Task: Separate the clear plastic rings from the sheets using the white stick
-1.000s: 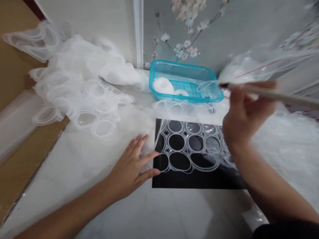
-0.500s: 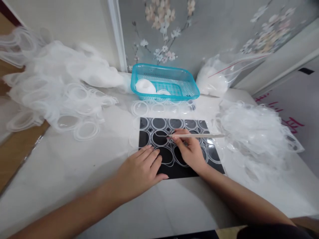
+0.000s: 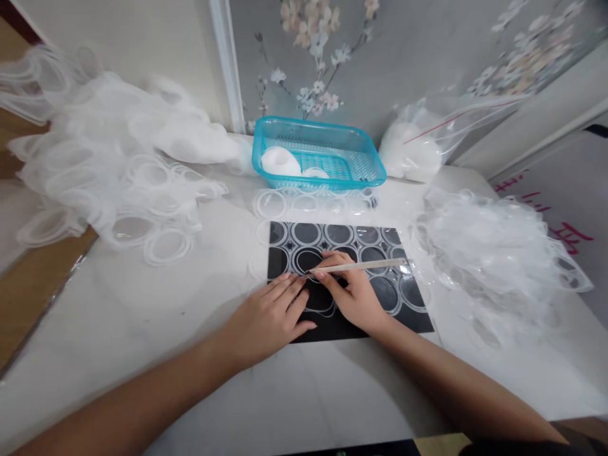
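Note:
A black mat [image 3: 327,330] lies on the table under a clear sheet [image 3: 382,294] marked with rows of white rings. My right hand [image 3: 354,291] pinches a thin, pale, pen-like stick [image 3: 365,265]. The stick's tip points left and is low over a ring in the middle row; whether it touches cannot be made out. My left hand [image 3: 273,316] rests palm down at the mat's left edge with its fingers stretched out. Its fingertips press on the sheet close to the stick's tip.
A blue basket [image 3: 320,183] holding white round pieces stands at the back. Piles of clear ring-cut sheets lie left [image 3: 118,164] and right [image 3: 494,247]. A zip bag [image 3: 413,149] of white material leans at the wall, and a ringed strip [image 3: 304,202] lies before the basket.
The right hand has moved left and slightly down along the ring, bringing the stick's tip close to the left fingertips. The left hand stays in nearly the same place. The view has shifted slightly.

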Action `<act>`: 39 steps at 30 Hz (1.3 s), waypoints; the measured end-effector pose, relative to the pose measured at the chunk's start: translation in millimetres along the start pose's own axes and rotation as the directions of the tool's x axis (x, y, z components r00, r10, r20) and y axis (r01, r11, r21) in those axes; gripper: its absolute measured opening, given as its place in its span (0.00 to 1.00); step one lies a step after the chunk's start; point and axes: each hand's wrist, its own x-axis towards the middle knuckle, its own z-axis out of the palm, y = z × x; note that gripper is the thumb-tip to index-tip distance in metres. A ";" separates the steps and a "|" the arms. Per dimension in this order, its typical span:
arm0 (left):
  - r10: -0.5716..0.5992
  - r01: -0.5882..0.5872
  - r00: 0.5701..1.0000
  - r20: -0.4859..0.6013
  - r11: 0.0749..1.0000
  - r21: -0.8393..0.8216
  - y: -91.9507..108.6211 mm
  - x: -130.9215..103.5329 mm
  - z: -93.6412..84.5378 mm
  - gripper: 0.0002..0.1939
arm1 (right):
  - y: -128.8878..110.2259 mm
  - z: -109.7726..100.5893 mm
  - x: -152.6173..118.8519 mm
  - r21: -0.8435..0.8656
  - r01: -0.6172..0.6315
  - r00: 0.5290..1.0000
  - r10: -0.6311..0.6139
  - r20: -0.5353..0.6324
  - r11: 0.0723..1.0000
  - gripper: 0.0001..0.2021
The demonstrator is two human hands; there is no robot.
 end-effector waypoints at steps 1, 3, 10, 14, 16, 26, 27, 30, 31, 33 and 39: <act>0.001 -0.001 1.000 -0.004 1.000 0.002 0.1 -0.3 0.5 0.24 | -0.1 -0.3 0.0 -0.009 -0.002 1.000 0.002 0.004 1.000 0.07; -0.001 0.001 1.000 -0.008 1.000 -0.002 0.5 -1.0 1.6 0.23 | -0.7 -1.0 0.4 -0.034 -0.009 1.000 0.009 0.017 0.999 0.07; -0.026 0.028 0.999 0.028 0.996 -0.080 0.4 -0.8 1.2 0.25 | -3.0 -0.7 -5.5 -0.191 0.056 0.998 -0.047 0.050 0.980 0.08; -0.075 0.091 0.994 0.083 0.976 -0.198 -1.6 1.9 -4.3 0.29 | -2.4 10.9 -18.9 -0.427 0.247 0.969 -0.212 0.129 0.870 0.10; -0.098 0.132 0.985 0.141 0.959 -0.251 -1.8 3.0 -7.7 0.32 | -1.3 9.4 -13.5 -0.491 0.333 0.943 -0.280 0.180 0.805 0.10; -0.114 0.144 0.988 0.101 0.915 -0.377 -12.1 11.7 -14.0 0.23 | 11.0 -79.5 25.4 -0.446 -0.040 0.892 -0.169 -0.420 0.894 0.11; -0.095 0.106 0.994 0.048 0.917 -0.384 -12.1 15.7 -13.2 0.21 | 13.2 -72.8 13.0 -0.420 -0.011 0.947 -0.125 -0.295 0.907 0.11; 0.008 -0.020 0.999 -0.039 0.949 -0.315 -5.8 29.7 -7.7 0.20 | 20.0 -47.1 -14.9 -0.198 -0.048 0.989 0.018 -0.149 0.979 0.10; 0.049 -0.057 0.998 -0.036 0.962 -0.268 -2.5 34.2 -4.7 0.22 | 21.5 -41.1 -18.6 -0.123 -0.079 0.987 0.060 -0.151 0.989 0.10; 0.108 -0.106 0.994 0.003 0.979 -0.176 3.6 41.6 2.6 0.27 | 22.8 -35.7 -19.3 -0.033 -0.114 0.980 0.107 -0.170 0.993 0.10; 0.102 -0.092 0.992 0.070 0.986 -0.136 6.5 46.6 22.4 0.33 | 18.3 -41.9 -11.1 -0.077 -0.073 0.985 0.060 -0.161 0.994 0.08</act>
